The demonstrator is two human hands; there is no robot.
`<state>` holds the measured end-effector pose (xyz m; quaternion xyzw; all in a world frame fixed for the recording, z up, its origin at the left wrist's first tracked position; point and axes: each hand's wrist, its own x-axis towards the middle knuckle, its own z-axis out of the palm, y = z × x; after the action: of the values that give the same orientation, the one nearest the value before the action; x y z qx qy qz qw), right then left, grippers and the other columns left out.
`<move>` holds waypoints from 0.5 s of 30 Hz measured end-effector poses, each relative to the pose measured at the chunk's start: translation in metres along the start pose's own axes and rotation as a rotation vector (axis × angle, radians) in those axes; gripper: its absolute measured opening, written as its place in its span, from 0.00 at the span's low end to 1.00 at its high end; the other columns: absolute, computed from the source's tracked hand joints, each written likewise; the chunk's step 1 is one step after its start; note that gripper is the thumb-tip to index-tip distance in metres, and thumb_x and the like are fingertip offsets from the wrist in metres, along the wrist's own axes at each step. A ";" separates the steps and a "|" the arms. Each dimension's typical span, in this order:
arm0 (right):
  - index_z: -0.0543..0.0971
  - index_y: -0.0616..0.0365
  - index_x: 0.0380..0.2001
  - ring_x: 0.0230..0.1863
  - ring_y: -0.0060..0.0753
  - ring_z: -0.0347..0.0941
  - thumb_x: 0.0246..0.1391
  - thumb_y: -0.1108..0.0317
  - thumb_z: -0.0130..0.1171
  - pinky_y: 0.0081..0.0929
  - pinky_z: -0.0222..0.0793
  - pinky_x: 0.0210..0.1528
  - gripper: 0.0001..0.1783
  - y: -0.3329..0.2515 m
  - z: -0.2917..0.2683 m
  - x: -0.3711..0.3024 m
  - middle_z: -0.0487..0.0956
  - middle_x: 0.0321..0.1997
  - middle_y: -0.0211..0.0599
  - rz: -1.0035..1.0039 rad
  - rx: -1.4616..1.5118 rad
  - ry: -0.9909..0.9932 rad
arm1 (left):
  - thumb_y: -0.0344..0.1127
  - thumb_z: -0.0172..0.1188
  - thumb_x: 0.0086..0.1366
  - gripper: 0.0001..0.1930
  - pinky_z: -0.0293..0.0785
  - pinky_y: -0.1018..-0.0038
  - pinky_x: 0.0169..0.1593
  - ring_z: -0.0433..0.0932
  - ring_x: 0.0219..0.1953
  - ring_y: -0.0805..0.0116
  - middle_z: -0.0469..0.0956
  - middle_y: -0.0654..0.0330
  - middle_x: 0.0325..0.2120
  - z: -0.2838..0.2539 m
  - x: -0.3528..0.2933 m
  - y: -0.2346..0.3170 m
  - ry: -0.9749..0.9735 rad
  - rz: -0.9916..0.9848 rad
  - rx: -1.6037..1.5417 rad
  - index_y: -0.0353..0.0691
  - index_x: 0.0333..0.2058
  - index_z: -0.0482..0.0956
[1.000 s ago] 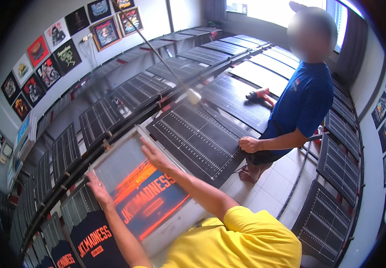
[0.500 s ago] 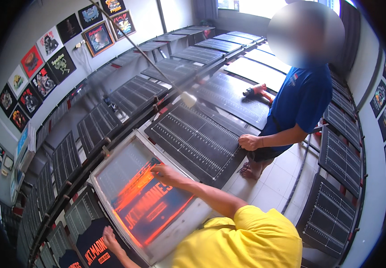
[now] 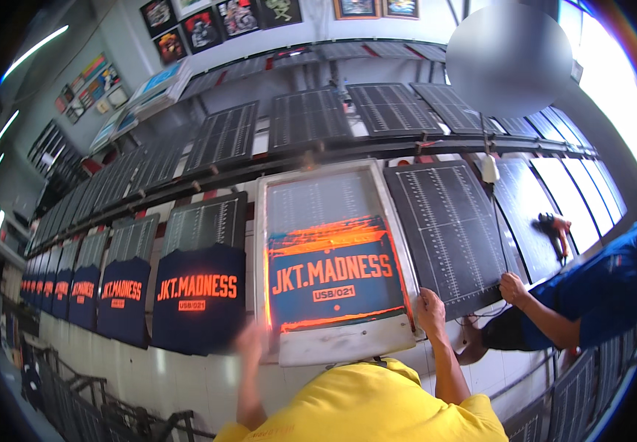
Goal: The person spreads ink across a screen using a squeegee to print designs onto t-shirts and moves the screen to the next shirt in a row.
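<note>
Nearest is the person's yellow shirt (image 3: 363, 405), with a bare forearm on either side. The left hand (image 3: 252, 339), blurred, is beside the lower left corner of a pale-framed printing screen (image 3: 348, 346); I cannot tell whether its fingers are spread or pinching. The right hand (image 3: 430, 311) is at the screen's lower right side with its fingers bent; whether they pinch the frame is unclear. The screen lies between the two hands, with bright orange ink (image 3: 326, 234) smeared across its mesh above a block of lettering. To its left, dark shirts (image 3: 199, 300) with orange lettering lie on a row of boards; to its right is a dark board (image 3: 444, 232) with white marks, a co-worker's hand (image 3: 514, 289) at its near edge. Beyond that hand, an orange-and-black heat gun (image 3: 556, 234) rests on another board. Farther back runs a second row of boards (image 3: 311, 118), and pictures (image 3: 237, 16) hang on the wall.
</note>
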<state>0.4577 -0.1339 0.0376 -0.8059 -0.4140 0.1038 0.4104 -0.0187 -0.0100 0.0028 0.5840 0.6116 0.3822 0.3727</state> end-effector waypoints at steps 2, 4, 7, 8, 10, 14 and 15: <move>0.79 0.61 0.46 0.40 0.44 0.82 0.56 0.69 0.55 0.35 0.75 0.43 0.15 0.006 0.002 -0.002 0.83 0.37 0.48 0.014 -0.058 0.031 | 0.37 0.54 0.68 0.18 0.75 0.71 0.49 0.82 0.43 0.59 0.82 0.43 0.41 0.007 -0.001 0.010 0.053 -0.044 0.178 0.27 0.48 0.78; 0.79 0.60 0.46 0.38 0.45 0.82 0.56 0.69 0.55 0.36 0.75 0.42 0.15 0.003 0.005 -0.002 0.83 0.35 0.48 0.073 -0.086 -0.025 | 0.36 0.55 0.66 0.17 0.75 0.71 0.48 0.82 0.42 0.57 0.82 0.42 0.38 0.008 -0.001 -0.012 0.122 0.003 0.219 0.27 0.46 0.79; 0.80 0.64 0.44 0.32 0.40 0.81 0.56 0.69 0.56 0.33 0.73 0.37 0.14 0.024 0.018 0.003 0.83 0.30 0.47 0.073 -0.032 0.015 | 0.37 0.56 0.65 0.17 0.76 0.70 0.46 0.83 0.40 0.57 0.82 0.43 0.37 0.014 0.001 -0.010 0.170 0.007 0.229 0.29 0.45 0.80; 0.80 0.65 0.43 0.31 0.37 0.80 0.56 0.70 0.56 0.31 0.73 0.36 0.14 0.030 0.022 0.004 0.82 0.29 0.47 0.095 0.008 0.035 | 0.37 0.56 0.65 0.17 0.76 0.70 0.46 0.83 0.40 0.57 0.82 0.44 0.37 0.016 0.001 -0.003 0.177 -0.006 0.236 0.30 0.46 0.81; 0.80 0.67 0.42 0.29 0.32 0.79 0.56 0.70 0.56 0.29 0.72 0.35 0.14 0.028 0.025 0.007 0.82 0.28 0.45 0.130 0.079 0.050 | 0.36 0.56 0.65 0.15 0.75 0.71 0.45 0.83 0.38 0.60 0.83 0.46 0.36 0.021 0.001 -0.001 0.196 0.001 0.263 0.32 0.45 0.81; 0.81 0.68 0.41 0.29 0.27 0.77 0.56 0.71 0.56 0.26 0.71 0.34 0.13 0.022 0.024 0.008 0.82 0.27 0.43 0.158 0.126 0.061 | 0.34 0.57 0.65 0.15 0.75 0.72 0.46 0.82 0.40 0.62 0.83 0.47 0.38 0.015 -0.002 0.008 0.178 -0.069 0.143 0.30 0.46 0.81; 0.81 0.67 0.42 0.29 0.27 0.77 0.56 0.71 0.56 0.26 0.71 0.34 0.13 0.026 0.025 0.010 0.82 0.28 0.43 0.157 0.118 0.071 | 0.34 0.57 0.65 0.16 0.75 0.72 0.46 0.82 0.40 0.62 0.83 0.47 0.38 0.018 0.005 0.005 0.182 -0.036 0.125 0.30 0.46 0.81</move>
<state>0.4660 -0.1202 0.0039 -0.8134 -0.3280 0.1311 0.4622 -0.0001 -0.0046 -0.0008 0.5576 0.6761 0.3880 0.2853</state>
